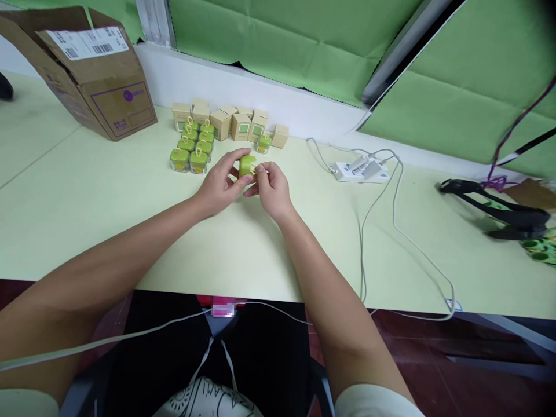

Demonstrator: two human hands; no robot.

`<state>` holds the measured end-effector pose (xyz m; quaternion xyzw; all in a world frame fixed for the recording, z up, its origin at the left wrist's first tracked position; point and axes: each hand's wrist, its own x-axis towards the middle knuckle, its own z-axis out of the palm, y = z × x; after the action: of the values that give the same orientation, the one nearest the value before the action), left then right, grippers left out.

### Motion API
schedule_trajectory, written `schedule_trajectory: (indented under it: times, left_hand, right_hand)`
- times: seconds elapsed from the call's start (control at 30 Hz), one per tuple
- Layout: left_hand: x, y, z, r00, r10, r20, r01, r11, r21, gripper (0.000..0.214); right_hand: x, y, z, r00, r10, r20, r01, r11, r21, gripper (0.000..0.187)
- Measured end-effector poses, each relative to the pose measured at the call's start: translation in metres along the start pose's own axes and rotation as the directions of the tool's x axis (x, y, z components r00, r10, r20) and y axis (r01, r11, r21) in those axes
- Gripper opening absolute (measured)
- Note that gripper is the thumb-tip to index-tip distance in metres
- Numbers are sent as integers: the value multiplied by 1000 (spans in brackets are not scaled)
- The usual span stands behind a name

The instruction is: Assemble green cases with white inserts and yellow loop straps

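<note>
Green item (245, 166) clamped in left hand (218, 184), right hand (275, 190) pinching at its side, forearms (167, 231) converging

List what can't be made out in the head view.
All in the head view:
Green piece, lower side: partly behind the left hand.
Right hand, what its fingertips pinch: too small, partly covered.
Carton, interior: behind its walls and flaps.
Label, fine print: too small.
Black object: cut off by left edge.

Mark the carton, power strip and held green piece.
Carton (108, 104): head view, printed side.
Power strip (357, 176): head view, white casing.
Green piece (246, 165): head view, outer surface.
</note>
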<state>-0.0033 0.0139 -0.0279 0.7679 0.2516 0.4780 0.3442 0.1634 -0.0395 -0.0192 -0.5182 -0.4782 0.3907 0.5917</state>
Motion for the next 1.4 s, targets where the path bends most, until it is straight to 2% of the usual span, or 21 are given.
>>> schedule_trajectory:
  times: [0.2,0.37,0.53,0.63,0.7,0.77,0.9,1.07,1.2,1.4]
  left_hand:
    - [3,-8,0,991,-115,-75,103,984,-145,62]
    - [6,-13,-1,984,-125,-127,103,981,-167,60]
    - [7,-13,-5,973,-171,-157,142,974,-177,55]
    - [7,-10,-9,978,-133,-159,118,988,-101,52]
    - [6,-8,-11,991,-46,-125,50,998,23,51]
    - [4,-6,-11,998,59,-28,-54,984,169,51]
    - [-1,-3,-9,969,156,193,-213,923,320,60]
    - [-2,1,-4,956,110,273,-219,887,407,47]
    - [-1,3,-1,948,41,316,-204,840,502,41]
    - [0,2,1,930,19,367,-246,774,583,35]
  right_hand:
    - [4,-4,-4,992,8,-123,-3,999,43,48]
    - [9,-5,-9,977,41,-207,-34,999,38,30]
    - [9,-5,-10,976,90,-200,-95,995,-17,21]
    - [7,-6,-9,974,110,-196,-115,993,-17,18]
    - [7,-7,-8,972,114,-205,-119,993,-15,17]
    - [7,-8,-9,964,107,-244,-112,994,-5,17]
    - [10,-12,-11,920,86,-383,-69,996,57,19]
    - [11,-15,-12,886,115,-450,-73,991,111,16]
    - [11,-10,-10,893,75,-444,-37,995,94,17]
    - [11,-7,-10,904,66,-422,-36,996,79,18]
